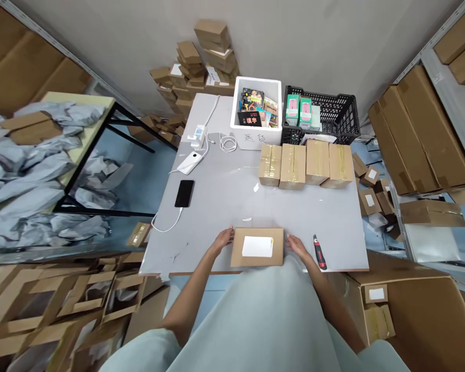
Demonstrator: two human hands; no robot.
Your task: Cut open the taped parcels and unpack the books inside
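Box in the middle: One brown box (238, 249) lay flat on the surface (217, 206), near its front edge and between two hands. One white label (258, 246) was on its top.
Left hand: The left hand (221, 239) was mostly open, fingers out, right by the box's left side. Nothing was closed in it; I could not tell if it touched the box.
Right hand: The right hand (299, 247) was partly open and held nothing, just beside the box's right side.
Cutter: One red and black cutter (320, 253) lay to the right of that hand.
Phone: One black phone (184, 194) lay on the left, with one white cord (169, 228) at its end.
Taped boxes: Four taped boxes (292, 165) stood in a row farther back.
Bins: One white tub (251, 139) held books (252, 99). One black crate (341, 124) beside it held two green and pink boxes (305, 111).
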